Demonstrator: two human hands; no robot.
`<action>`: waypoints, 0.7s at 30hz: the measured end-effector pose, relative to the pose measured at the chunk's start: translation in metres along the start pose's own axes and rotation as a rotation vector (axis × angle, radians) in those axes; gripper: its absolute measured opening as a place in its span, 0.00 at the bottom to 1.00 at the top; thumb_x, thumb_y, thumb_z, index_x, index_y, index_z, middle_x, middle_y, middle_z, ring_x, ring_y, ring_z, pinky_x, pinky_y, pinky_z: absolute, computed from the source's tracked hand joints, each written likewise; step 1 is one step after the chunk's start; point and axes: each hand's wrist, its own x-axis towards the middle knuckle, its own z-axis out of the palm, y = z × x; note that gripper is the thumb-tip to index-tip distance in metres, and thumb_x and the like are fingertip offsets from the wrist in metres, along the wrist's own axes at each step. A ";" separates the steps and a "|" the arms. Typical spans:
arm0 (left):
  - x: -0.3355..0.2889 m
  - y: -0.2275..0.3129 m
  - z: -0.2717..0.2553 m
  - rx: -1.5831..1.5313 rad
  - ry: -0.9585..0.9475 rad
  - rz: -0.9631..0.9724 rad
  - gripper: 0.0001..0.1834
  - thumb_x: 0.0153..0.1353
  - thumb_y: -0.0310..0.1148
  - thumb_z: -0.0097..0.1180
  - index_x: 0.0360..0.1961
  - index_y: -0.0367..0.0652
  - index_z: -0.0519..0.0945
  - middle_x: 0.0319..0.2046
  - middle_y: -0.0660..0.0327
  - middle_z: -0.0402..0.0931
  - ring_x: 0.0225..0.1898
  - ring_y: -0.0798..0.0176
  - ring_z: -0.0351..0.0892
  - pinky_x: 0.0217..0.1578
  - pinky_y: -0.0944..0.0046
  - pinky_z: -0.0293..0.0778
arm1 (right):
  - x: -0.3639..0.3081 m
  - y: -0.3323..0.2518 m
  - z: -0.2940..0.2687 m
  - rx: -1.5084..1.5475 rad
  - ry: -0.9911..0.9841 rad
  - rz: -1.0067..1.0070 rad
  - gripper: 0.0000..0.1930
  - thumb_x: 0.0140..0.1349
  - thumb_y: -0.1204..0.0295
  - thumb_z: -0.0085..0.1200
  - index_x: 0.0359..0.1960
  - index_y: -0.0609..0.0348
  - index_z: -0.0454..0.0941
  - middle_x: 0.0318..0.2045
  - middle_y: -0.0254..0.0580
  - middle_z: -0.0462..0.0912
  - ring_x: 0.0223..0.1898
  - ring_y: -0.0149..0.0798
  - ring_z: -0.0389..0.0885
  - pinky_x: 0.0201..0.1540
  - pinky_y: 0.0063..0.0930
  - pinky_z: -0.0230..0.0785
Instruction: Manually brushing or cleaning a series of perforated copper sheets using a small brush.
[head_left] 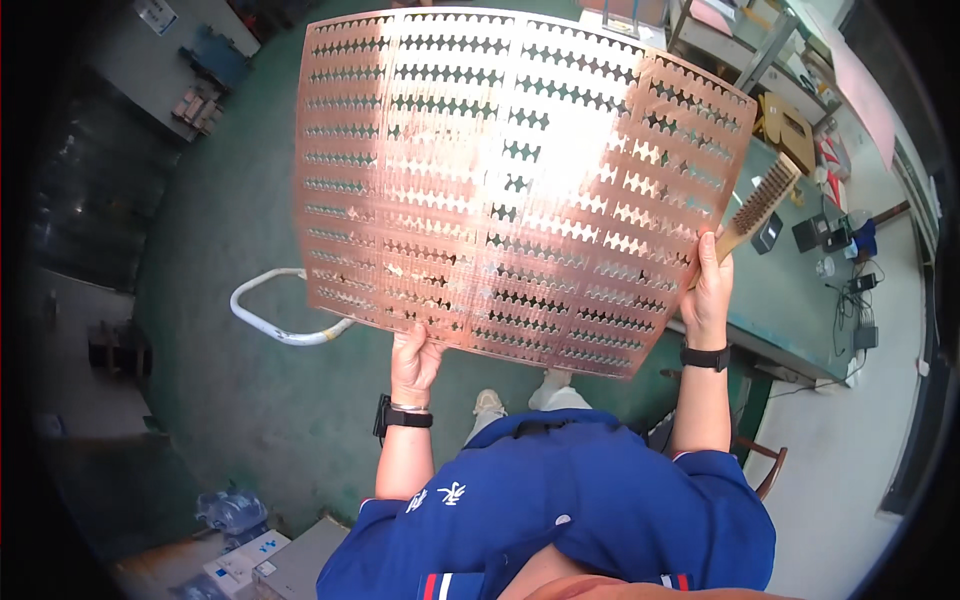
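Observation:
A large, thin copper-coloured metal sheet [445, 150], punched with rows of notched cut-outs, is held up in front of me. Light glares off its middle, hiding some of the cut-outs there. My left hand [415, 362] pinches the lower edge, with its thumb on the face toward me. At the right edge my right hand [709, 285] grips the sheet. That same hand holds a wooden-handled scratch brush [757, 208], bristle end pointing up and outward. Part of the brush handle and the fingers behind the sheet are hidden.
A green-topped workbench [800, 300] runs along the right, bearing cables and small black devices [822, 233]. A bent white metal tube [290, 337] shows left of the sheet. Boxes and a plastic-wrapped item [232, 512] lie at lower left. Green floor [210, 230] spreads beneath.

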 end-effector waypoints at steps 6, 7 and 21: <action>0.007 -0.035 0.028 0.010 0.316 -0.051 0.36 0.67 0.36 0.54 0.71 0.52 0.51 0.65 0.51 0.61 0.64 0.45 0.65 0.60 0.41 0.68 | 0.039 -0.018 -0.016 0.044 -0.108 -0.047 0.11 0.67 0.68 0.55 0.47 0.57 0.74 0.41 0.29 0.78 0.45 0.27 0.75 0.52 0.26 0.67; 0.003 -0.032 0.026 0.131 0.337 -0.054 0.38 0.68 0.41 0.53 0.73 0.54 0.47 0.66 0.49 0.59 0.64 0.45 0.65 0.60 0.42 0.67 | 0.047 -0.021 -0.022 0.017 -0.124 -0.083 0.11 0.67 0.67 0.55 0.47 0.57 0.74 0.42 0.30 0.78 0.45 0.28 0.75 0.52 0.27 0.67; 0.075 0.078 0.089 0.733 0.275 0.200 0.24 0.72 0.41 0.46 0.64 0.42 0.63 0.31 0.57 0.79 0.30 0.66 0.82 0.31 0.71 0.81 | 0.089 -0.063 -0.074 -0.119 -0.178 -0.171 0.13 0.69 0.66 0.52 0.50 0.56 0.71 0.47 0.34 0.77 0.50 0.32 0.74 0.55 0.30 0.66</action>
